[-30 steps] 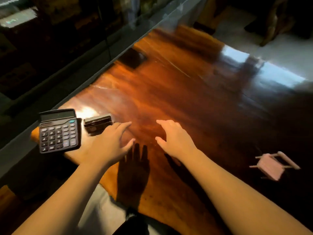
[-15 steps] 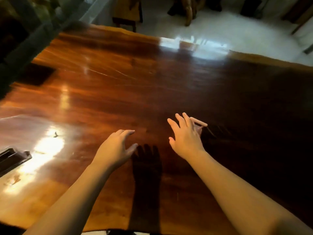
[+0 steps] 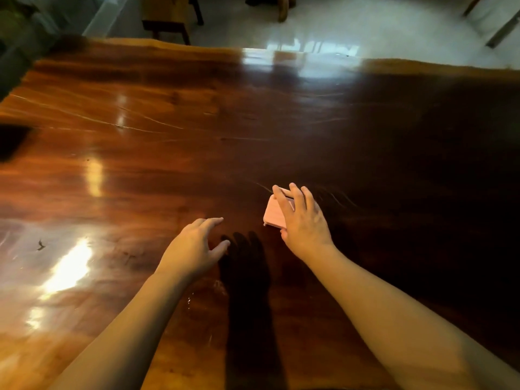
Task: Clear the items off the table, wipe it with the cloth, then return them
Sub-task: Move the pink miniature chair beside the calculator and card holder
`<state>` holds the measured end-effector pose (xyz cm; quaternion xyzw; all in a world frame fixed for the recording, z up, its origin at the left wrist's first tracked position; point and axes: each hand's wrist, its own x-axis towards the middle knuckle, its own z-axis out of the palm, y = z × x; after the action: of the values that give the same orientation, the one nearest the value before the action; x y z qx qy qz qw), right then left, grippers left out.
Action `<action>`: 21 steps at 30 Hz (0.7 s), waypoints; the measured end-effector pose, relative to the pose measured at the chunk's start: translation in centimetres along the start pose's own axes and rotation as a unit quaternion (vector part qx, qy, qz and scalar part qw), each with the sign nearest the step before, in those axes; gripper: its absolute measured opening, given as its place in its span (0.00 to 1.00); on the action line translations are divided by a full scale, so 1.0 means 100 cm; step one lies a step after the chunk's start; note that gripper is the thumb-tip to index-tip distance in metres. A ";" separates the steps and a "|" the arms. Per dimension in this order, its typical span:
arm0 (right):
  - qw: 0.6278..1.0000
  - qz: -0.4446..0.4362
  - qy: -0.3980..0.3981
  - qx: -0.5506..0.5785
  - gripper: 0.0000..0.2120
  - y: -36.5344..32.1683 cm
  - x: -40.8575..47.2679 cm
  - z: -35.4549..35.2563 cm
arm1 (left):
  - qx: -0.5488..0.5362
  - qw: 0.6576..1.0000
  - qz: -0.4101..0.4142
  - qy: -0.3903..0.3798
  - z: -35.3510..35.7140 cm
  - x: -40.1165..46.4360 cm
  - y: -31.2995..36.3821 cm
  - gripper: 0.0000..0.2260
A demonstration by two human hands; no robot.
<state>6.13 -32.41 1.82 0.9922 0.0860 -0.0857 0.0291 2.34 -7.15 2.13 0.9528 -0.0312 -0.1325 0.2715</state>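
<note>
A small pink stand [image 3: 272, 213] sits under my right hand [image 3: 302, 220] near the middle of the glossy wooden table [image 3: 168, 153]. The fingers curl over its top and the thumb presses its near edge, so the hand grips it. I cannot tell whether it rests on the wood or is lifted. My left hand [image 3: 194, 246] hovers just above the table to the left, fingers spread and slightly bent, holding nothing. No cloth, calculator or black box shows in this view.
A dark patch [image 3: 12, 140] lies at the table's left edge. Beyond the far edge stand a wooden chair [image 3: 168, 16] and a pale shiny floor [image 3: 365, 26]. Bright light reflects off the wood at lower left.
The view swung right, so the calculator and black box left the frame. My right hand reached onto the pink stand and closed on it. My left hand stayed open.
</note>
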 end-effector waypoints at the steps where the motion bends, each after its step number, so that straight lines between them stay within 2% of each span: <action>1: 1.000 -0.003 0.005 0.002 0.57 0.000 0.000 0.000 | -0.001 1.000 0.000 -0.003 0.001 0.000 0.000 0.26; 6: 1.000 -0.019 0.015 0.004 0.55 -0.008 0.002 -0.006 | -0.007 1.000 -0.010 -0.005 -0.001 -0.006 -0.007 0.26; 11: 0.997 -0.071 0.041 0.008 0.53 -0.040 0.006 -0.022 | -0.024 0.999 -0.033 0.012 -0.016 -0.024 -0.029 0.26; 21: 0.975 -0.211 0.064 0.028 0.56 -0.183 0.035 -0.055 | -0.051 0.988 -0.119 0.084 -0.072 -0.104 -0.129 0.25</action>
<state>7.19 -13.42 5.88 0.9555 0.2928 -0.0282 -0.0225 -5.87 8.86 3.63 0.9423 0.1122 -0.0844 0.3039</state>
